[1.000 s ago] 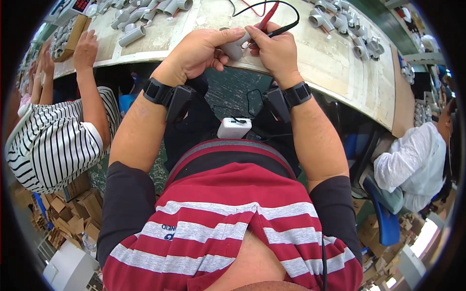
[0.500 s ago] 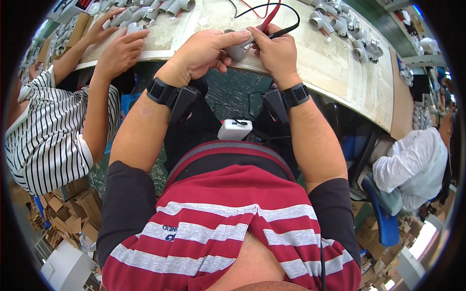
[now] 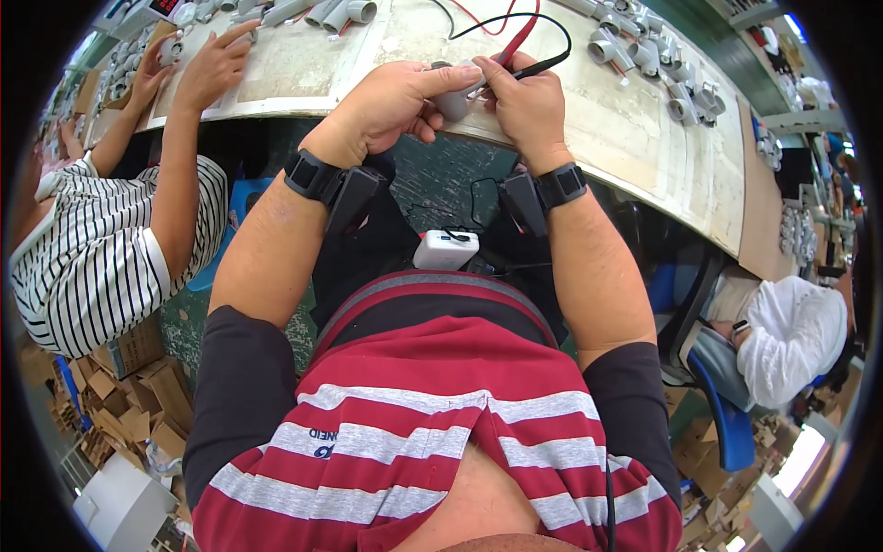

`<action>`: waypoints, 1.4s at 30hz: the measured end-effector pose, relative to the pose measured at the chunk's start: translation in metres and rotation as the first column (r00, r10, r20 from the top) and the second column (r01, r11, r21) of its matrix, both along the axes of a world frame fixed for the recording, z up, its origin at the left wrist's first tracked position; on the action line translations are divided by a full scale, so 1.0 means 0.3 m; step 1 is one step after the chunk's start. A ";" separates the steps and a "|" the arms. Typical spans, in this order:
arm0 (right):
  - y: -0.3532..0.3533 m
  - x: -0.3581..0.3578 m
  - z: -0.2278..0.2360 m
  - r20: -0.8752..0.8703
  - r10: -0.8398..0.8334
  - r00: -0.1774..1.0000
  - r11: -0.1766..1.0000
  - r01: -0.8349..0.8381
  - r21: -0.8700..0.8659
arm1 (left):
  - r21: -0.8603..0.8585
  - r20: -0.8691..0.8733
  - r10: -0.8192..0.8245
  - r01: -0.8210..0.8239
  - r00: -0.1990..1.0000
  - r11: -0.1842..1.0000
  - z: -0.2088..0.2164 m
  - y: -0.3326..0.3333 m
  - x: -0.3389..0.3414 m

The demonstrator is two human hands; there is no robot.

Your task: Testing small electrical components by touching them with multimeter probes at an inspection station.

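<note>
Over the table's near edge, my left hand [image 3: 388, 103] is closed on a grey plastic pipe fitting [image 3: 452, 105], the thumb lying along its top. My right hand [image 3: 532, 109] meets it from the other side, thumb and fingers pinched round a red test probe [image 3: 521, 37] and a black test probe [image 3: 544, 64]. The probe tips point toward the fitting, but the fingers hide whether they touch it. From the probes, a red cable and a black cable [image 3: 501, 17] loop back over the table.
Several grey fittings lie at the right [image 3: 644, 53] and back left [image 3: 340, 13] of the pale table [image 3: 644, 156]. A co-worker's hands [image 3: 210, 74] are over the table at left. Another person in white [image 3: 791, 340] sits at right. A white box [image 3: 447, 248] is near my lap.
My hands keep nearly the same grip on the fitting and probes. The left co-worker's hands have moved left and lifted. The person in white has leaned, showing a wristband.
</note>
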State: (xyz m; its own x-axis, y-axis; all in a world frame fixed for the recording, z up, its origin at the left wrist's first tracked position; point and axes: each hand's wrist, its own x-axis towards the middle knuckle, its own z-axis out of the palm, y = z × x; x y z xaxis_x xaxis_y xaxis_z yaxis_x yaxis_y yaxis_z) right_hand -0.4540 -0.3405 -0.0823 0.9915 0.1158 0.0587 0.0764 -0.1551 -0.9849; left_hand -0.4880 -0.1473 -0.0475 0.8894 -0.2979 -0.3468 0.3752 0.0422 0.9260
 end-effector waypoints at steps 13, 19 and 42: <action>0.002 0.000 0.000 -0.017 0.010 1.000 0.999 -0.009 0.032 | 0.016 -0.002 0.018 -0.018 1.000 1.000 0.008 -0.005 -0.005; 0.000 -0.006 -0.005 0.031 0.036 0.999 0.999 -0.036 -0.001 | -0.003 -0.013 0.007 -0.007 1.000 1.000 0.011 0.002 -0.012; 0.004 0.000 -0.026 0.079 0.022 0.997 0.996 -0.016 -0.084 | 0.093 0.421 0.135 -0.191 0.897 0.977 -0.101 -0.033 -0.064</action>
